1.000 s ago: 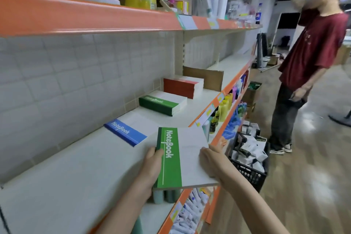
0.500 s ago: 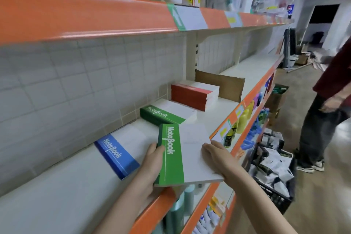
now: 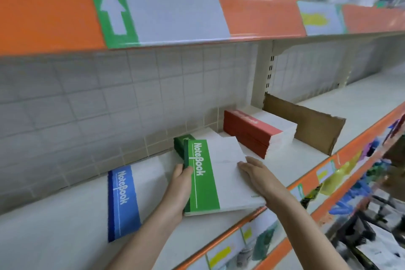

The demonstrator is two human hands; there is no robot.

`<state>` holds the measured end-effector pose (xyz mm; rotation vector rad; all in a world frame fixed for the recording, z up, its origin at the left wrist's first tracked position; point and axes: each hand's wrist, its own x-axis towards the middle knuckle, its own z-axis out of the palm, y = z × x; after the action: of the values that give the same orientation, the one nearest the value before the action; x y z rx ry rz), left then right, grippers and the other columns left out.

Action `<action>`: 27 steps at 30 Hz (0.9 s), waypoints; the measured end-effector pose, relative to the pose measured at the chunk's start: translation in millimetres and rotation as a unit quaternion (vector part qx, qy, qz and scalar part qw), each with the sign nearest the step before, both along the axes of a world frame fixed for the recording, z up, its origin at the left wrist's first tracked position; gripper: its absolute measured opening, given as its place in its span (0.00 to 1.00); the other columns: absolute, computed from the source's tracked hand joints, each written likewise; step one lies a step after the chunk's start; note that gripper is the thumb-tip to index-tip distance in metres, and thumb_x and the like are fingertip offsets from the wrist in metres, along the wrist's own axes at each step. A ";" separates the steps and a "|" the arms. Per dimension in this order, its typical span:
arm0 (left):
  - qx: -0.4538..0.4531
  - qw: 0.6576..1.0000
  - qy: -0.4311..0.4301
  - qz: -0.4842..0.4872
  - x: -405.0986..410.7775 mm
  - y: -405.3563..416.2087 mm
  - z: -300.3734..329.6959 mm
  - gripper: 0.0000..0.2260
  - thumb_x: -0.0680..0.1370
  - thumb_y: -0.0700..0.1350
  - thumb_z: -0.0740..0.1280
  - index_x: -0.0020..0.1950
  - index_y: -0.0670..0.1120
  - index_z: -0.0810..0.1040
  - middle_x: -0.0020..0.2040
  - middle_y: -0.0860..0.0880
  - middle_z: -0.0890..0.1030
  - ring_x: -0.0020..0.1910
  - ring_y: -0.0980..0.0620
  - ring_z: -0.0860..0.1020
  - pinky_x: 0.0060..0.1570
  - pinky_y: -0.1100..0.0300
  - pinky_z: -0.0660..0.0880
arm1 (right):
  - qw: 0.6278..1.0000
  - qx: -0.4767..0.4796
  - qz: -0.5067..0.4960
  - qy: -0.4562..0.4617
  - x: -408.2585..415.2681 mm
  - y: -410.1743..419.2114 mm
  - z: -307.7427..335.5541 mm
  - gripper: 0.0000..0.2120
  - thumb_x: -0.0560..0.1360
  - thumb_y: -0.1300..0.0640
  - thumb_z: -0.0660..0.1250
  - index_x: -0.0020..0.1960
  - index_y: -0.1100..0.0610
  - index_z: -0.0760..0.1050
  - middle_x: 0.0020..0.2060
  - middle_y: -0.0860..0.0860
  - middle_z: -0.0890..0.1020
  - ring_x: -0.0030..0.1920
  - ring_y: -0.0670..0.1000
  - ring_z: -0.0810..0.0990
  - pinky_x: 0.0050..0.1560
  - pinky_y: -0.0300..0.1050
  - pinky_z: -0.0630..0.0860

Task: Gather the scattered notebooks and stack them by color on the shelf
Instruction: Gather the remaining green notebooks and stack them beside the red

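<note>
Over shelf (image 3: 54, 221): left hand (image 3: 178, 190) grips green notebook (image 3: 213, 176); right hand (image 3: 255, 173) flat atop, hiding green stack (image 3: 180, 141).

Green notebook (image 3: 210, 173) (two-handed) over shelf (image 3: 65, 232)

Held notebook (image 3: 210, 177): white cover with a green spine band, white "NoteBook" lettering and a thin white line. Blue notebook (image 3: 129, 201): the same pattern in blue, with a darker blue edge. Red stack (image 3: 258, 131): red bands, white covers. Shelf (image 3: 54, 232): white with an orange edge; wall tiled grey-white. Label (image 3: 114, 11): green, white arrow.
</note>
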<state>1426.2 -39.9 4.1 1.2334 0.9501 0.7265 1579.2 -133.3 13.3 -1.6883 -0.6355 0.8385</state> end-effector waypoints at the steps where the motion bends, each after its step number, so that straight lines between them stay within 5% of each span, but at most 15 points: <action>1: -0.001 1.000 0.000 0.017 8.1 1.8 1.9 0.08 0.82 0.42 0.56 0.54 0.44 0.73 0.44 0.44 0.81 0.39 0.48 0.79 0.31 0.61 0.72 | 1.000 0.002 0.015 0.003 10.6 5.2 1.5 0.17 0.80 0.58 0.58 0.66 0.63 0.70 0.58 0.59 0.79 0.54 0.57 0.79 0.61 0.53 0.74; 6: 0.007 0.996 0.014 0.083 39.8 13.6 11.2 0.09 0.82 0.41 0.56 0.46 0.45 0.74 0.40 0.48 0.80 0.37 0.52 0.78 0.31 0.64 0.72 | 0.996 0.012 0.085 -0.012 54.4 31.1 15.2 0.09 0.79 0.61 0.59 0.48 0.59 0.77 0.42 0.56 0.84 0.42 0.56 0.84 0.47 0.50 0.80; 9: 0.022 0.994 0.045 0.097 49.5 24.0 12.5 0.11 0.82 0.39 0.57 0.42 0.44 0.74 0.41 0.45 0.80 0.40 0.48 0.77 0.41 0.58 0.71 | 0.993 0.002 0.098 -0.071 73.7 45.8 16.9 0.09 0.78 0.59 0.61 0.40 0.60 0.74 0.34 0.54 0.78 0.34 0.53 0.78 0.37 0.44 0.73; 13: 0.047 0.991 0.080 0.100 53.4 40.1 9.7 0.11 0.81 0.38 0.58 0.41 0.39 0.75 0.40 0.38 0.79 0.40 0.44 0.77 0.42 0.55 0.71 | 0.981 -0.006 0.129 -0.142 88.8 68.1 10.7 0.09 0.76 0.57 0.62 0.38 0.58 0.68 0.34 0.57 0.69 0.34 0.53 0.68 0.37 0.46 0.63; 17: 0.087 0.976 0.151 0.134 56.2 49.4 2.6 0.12 0.81 0.41 0.59 0.40 0.40 0.76 0.31 0.46 0.75 0.26 0.52 0.70 0.24 0.64 0.62 | 0.962 0.002 0.153 -0.225 95.3 90.5 6.7 0.12 0.75 0.57 0.64 0.35 0.62 0.73 0.31 0.57 0.74 0.32 0.52 0.71 0.34 0.43 0.65; 22: 0.160 0.939 0.259 0.163 59.7 58.7 -4.3 0.12 0.81 0.42 0.60 0.40 0.38 0.76 0.34 0.42 0.76 0.33 0.48 0.71 0.34 0.58 0.62 | 0.937 0.000 0.164 -0.310 98.7 112.2 0.6 0.15 0.74 0.56 0.65 0.30 0.59 0.68 0.25 0.50 0.69 0.27 0.48 0.66 0.27 0.40 0.60; 27: 0.203 0.915 0.296 0.187 59.7 58.6 -12.9 0.14 0.81 0.44 0.60 0.44 0.36 0.79 0.40 0.40 0.81 0.35 0.49 0.73 0.33 0.60 0.63 | 0.932 0.004 0.171 -0.320 99.5 120.9 -6.2 0.11 0.74 0.56 0.65 0.38 0.62 0.78 0.28 0.51 0.76 0.28 0.48 0.71 0.28 0.38 0.64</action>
<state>1485.9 18.7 -8.8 1.7121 1.6235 0.8981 1678.7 -12.4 7.1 -1.8734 -1.4080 0.4992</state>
